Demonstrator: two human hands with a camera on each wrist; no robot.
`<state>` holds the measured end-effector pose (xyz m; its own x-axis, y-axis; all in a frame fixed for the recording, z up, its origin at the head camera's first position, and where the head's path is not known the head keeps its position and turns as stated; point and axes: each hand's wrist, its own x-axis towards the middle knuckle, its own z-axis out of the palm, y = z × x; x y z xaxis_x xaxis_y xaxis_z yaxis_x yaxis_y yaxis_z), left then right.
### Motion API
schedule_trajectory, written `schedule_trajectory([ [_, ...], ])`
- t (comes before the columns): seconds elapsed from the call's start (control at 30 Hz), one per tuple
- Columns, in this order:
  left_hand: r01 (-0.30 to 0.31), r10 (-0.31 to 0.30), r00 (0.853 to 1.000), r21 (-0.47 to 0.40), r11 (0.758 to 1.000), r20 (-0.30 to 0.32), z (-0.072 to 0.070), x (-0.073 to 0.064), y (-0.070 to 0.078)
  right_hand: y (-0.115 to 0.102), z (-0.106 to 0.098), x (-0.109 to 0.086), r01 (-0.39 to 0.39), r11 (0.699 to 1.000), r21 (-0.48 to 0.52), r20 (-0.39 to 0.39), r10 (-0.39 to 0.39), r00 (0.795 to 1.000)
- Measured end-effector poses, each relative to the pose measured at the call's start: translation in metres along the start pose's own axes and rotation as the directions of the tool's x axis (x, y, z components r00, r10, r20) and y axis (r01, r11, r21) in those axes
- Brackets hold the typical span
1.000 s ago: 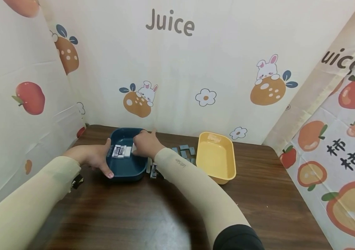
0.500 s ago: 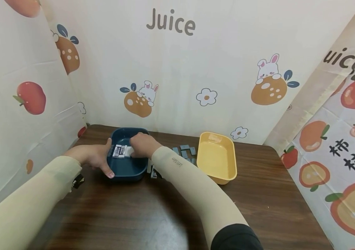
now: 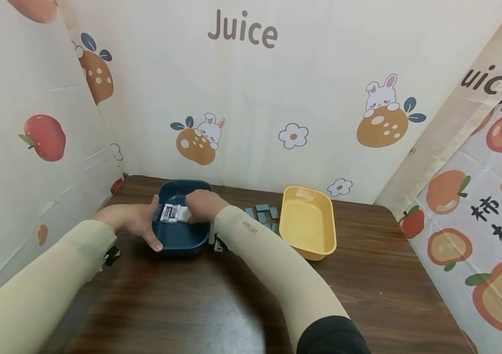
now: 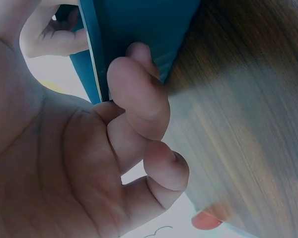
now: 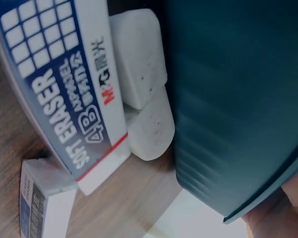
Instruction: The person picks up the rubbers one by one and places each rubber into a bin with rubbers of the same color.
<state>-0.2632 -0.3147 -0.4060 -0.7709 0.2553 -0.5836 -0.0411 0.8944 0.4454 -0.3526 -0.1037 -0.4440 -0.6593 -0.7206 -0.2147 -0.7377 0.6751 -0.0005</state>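
Observation:
My left hand (image 3: 138, 221) holds the left side of a dark blue plastic bin (image 3: 182, 244), its thumb at the near corner. Curled fingers (image 4: 141, 101) lie against the bin's outer wall in the left wrist view. Inside the bin, several erasers in printed sleeves (image 3: 170, 213) lie side by side. My right hand (image 3: 204, 205) reaches in over the right rim and holds a white eraser (image 3: 183, 214) at the right end of that row; its fingertips are hidden. Right of the bin lie a sleeved 4B eraser (image 5: 72, 94) and two bare white erasers (image 5: 139, 59).
Several blue-grey blocks (image 3: 262, 216) lie between the bins. A yellow bin (image 3: 307, 246) stands to their right. Another sleeved eraser (image 5: 44, 203) rests on the dark wooden table (image 3: 180, 300). A patterned curtain (image 3: 251, 98) rises behind.
The right hand has moved slightly left and down inside the bin, bringing the white eraser against the row. The left hand has stayed on the bin.

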Motion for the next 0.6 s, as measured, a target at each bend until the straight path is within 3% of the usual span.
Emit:
schedule_trajectory([
  [0.27,0.006,-0.006,1.0,0.017,1.0,0.003,-0.0015,-0.0005,0.0006,-0.0001,-0.0006,0.0008,0.009,1.0,-0.002,0.021,-0.009,1.0],
  [0.6,0.013,-0.013,1.0,0.007,1.0,0.012,-0.0017,-0.0019,0.003,0.0037,-0.0083,-0.0059,0.082,0.992,0.091,-0.023,-0.08,0.997],
])
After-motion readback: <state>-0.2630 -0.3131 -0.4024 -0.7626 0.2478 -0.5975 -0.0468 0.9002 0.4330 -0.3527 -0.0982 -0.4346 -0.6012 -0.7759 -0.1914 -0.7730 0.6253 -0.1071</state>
